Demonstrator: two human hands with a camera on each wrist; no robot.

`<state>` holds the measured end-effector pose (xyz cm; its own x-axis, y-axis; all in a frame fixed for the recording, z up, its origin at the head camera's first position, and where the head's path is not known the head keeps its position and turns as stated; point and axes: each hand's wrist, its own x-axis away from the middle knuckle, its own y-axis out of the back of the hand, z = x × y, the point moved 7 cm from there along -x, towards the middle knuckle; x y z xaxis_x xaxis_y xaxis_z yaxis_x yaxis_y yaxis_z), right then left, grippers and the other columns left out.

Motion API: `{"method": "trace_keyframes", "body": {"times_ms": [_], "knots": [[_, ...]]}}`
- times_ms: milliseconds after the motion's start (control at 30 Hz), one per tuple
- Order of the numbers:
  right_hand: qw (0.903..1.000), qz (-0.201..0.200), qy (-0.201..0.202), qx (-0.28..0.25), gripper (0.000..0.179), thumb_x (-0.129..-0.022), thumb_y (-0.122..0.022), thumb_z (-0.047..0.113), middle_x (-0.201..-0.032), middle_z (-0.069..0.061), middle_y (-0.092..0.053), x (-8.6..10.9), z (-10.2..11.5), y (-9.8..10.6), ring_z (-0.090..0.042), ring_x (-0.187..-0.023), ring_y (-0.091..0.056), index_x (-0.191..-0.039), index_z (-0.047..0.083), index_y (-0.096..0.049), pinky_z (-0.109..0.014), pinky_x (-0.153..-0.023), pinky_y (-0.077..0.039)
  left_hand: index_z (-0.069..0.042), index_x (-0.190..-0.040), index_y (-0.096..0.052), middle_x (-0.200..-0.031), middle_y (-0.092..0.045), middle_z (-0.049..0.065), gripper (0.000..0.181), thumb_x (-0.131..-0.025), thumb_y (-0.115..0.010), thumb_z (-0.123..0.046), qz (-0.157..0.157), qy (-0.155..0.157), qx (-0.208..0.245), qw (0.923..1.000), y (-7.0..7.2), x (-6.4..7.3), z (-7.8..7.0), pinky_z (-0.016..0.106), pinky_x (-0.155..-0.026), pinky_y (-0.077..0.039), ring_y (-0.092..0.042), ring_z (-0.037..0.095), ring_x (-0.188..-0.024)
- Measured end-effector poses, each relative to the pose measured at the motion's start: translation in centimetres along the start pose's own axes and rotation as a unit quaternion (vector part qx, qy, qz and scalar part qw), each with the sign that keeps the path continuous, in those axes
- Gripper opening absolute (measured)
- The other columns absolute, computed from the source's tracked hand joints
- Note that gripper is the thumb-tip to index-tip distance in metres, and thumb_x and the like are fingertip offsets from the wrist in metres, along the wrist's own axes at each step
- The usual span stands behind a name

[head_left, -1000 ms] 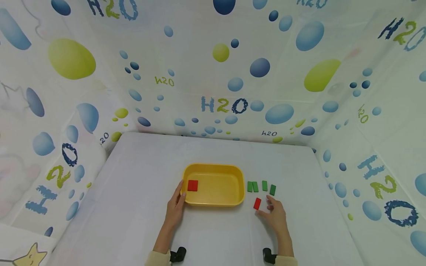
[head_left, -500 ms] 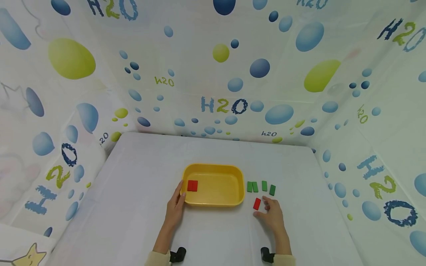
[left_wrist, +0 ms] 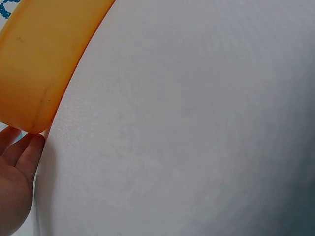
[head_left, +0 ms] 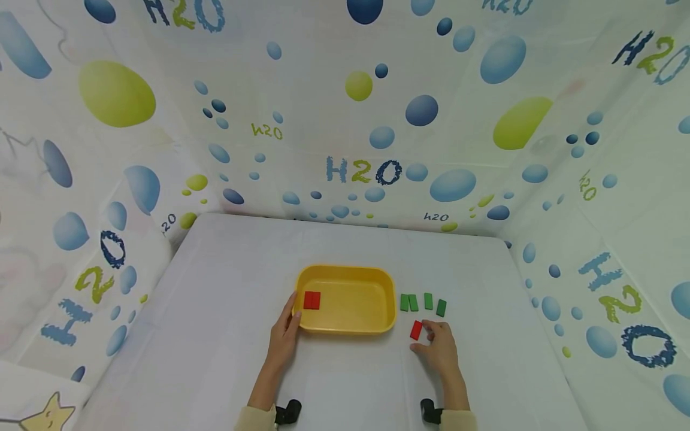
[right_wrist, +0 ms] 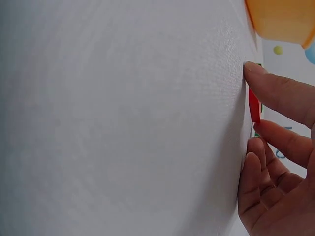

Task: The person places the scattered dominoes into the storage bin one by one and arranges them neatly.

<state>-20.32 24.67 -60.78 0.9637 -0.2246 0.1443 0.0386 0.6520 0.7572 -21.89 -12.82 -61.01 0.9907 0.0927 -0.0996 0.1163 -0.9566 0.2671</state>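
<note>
A yellow tray (head_left: 350, 330) stands mid-table with two red tiles (head_left: 312, 300) side by side at its left end. My left hand (head_left: 283, 341) touches the tray's left front corner, its extended fingers along the wall, as the left wrist view also shows. To the right of the tray, a loose red tile (head_left: 416, 330) lies on the table. My right hand (head_left: 441, 350) is beside it, index fingertip right at the tile's upper right edge and thumb tip just below its near end. In the right wrist view that red tile (right_wrist: 254, 105) shows between thumb and index finger.
Several green tiles (head_left: 428, 301) lie in a loose row right of the tray, beyond the loose red tile. A white cloth (head_left: 226, 257) covers the table. Curtains (head_left: 345, 120) printed with bubbles and lettering enclose its back and sides.
My right hand has moved slightly left, and its index fingertip has come down to the loose red tile. The left hand and tray have stayed in place.
</note>
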Motion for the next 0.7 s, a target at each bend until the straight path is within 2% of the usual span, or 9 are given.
{"method": "trace_keyframes", "body": {"times_ms": [167,267,700], "knots": [[1.0,-0.002,-0.003,0.001,0.055,-0.074,-0.082,0.009,-0.111,-0.018,-0.054,-0.09,0.02,-0.05,-0.025,-0.094,-0.054,-0.125,0.001,-0.062,-0.042,-0.086,-0.056,-0.022,-0.154,-0.033,-0.159,-0.033,0.007,0.05,-0.105,-0.044,-0.028,0.009,0.019,0.012,0.9997,-0.04,-0.13,0.25,-0.002,-0.103,-0.018,-0.028,0.029,-0.147],[1.0,-0.002,-0.001,0.005,0.054,-0.075,-0.082,0.009,-0.108,-0.017,-0.054,-0.22,0.04,-0.11,-0.023,-0.09,-0.053,-0.124,0.001,-0.062,-0.038,-0.083,-0.055,-0.025,-0.154,-0.032,-0.159,-0.032,0.004,0.05,-0.105,-0.044,-0.028,0.014,0.028,0.011,0.9995,-0.1,-0.15,0.38,-0.003,-0.103,-0.018,-0.027,0.026,-0.148],[0.9998,-0.015,0.011,-0.007,0.045,-0.077,-0.081,0.008,-0.101,-0.015,-0.057,-0.13,0.63,0.18,-0.02,-0.083,-0.051,-0.118,0.0,-0.064,-0.026,-0.071,-0.049,-0.026,-0.154,-0.031,-0.16,-0.031,0.002,0.051,-0.105,-0.044,-0.03,0.02,0.03,0.013,0.9993,-0.19,-0.11,0.17,-0.003,-0.103,-0.019,-0.027,0.022,-0.148]]}}
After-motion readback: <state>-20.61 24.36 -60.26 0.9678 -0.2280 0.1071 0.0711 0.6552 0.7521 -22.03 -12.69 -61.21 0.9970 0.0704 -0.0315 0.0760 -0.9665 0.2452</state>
